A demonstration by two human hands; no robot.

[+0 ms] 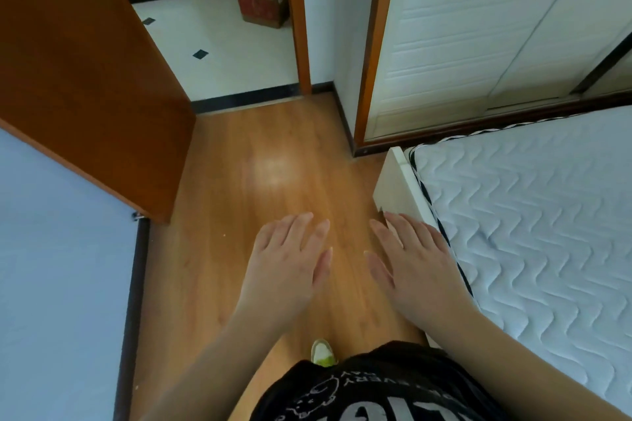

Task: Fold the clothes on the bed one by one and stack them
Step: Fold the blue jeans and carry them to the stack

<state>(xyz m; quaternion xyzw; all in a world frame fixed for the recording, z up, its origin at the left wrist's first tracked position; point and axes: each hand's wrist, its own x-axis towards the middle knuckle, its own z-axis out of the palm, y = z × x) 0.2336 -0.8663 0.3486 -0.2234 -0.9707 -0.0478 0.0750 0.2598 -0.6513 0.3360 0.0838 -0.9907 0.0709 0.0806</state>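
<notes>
Both hands, left (285,268) and right (419,267), flat, empty, palms down.

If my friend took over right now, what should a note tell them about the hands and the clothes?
Left hand: open, palm down, holding nothing, over the wooden floor.
Right hand: open, empty, by the corner of the bed.
Clothes: none in view; the visible part of the mattress is bare.
Done: nothing visible, no folded stack in sight.
Left: likely turn toward the bed, find the clothes, then fold and stack them one by one.
</notes>
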